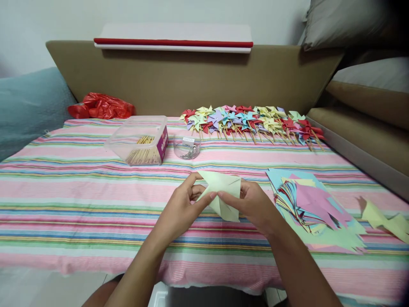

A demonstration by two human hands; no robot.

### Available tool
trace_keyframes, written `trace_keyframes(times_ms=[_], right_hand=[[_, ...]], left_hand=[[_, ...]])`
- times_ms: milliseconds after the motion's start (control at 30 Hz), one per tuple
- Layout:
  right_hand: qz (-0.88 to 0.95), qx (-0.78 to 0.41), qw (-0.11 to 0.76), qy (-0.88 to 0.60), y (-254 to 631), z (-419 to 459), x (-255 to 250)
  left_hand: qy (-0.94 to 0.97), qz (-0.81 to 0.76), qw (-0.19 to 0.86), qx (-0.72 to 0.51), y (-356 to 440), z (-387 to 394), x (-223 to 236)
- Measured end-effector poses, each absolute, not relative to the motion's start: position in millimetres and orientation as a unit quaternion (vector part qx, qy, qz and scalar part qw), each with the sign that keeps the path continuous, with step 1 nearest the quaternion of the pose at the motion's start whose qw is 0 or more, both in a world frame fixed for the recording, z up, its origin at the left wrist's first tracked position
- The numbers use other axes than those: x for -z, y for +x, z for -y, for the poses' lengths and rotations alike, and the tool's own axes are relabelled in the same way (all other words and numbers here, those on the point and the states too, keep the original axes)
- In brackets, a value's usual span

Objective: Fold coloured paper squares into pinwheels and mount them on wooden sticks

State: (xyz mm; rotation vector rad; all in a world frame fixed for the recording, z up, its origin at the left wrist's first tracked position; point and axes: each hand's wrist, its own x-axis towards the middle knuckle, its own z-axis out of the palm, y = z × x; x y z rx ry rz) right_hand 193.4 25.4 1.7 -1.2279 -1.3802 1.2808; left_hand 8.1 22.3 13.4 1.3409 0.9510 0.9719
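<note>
A pale green paper pinwheel [223,183], without a stick, is held up over the striped cloth between both hands. My left hand [188,198] pinches it from the left, its thumb pressing near the centre. From the right, my right hand [251,200] grips the same paper, and its thumb tip meets the left thumb at the middle. Some paper corners are folded inward; others point outward. Most fingers of both hands are hidden behind the paper.
Beyond my hands stand a clear box [136,147] of wooden sticks and a round clear container [187,149] of small metal pieces. Finished pinwheels [243,121] lie at the back right. Cut paper sheets [319,204] are stacked at right, beside a loose yellow paper [385,219].
</note>
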Motion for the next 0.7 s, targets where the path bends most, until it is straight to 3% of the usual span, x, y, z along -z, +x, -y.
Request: trace_keyframes(times_ms=[233, 700], right_hand=[[0.339, -0.594, 0.594, -0.424, 177.6, -26.0, -4.0], [0.344, -0.659, 0.567, -0.355, 165.0, -20.4, -8.8]], left_hand=[[0.469, -0.405, 0.604, -0.501, 8.6, -26.5, -12.2], [0.465, -0.374, 0.632, -0.495, 14.6, -28.1, -6.3]])
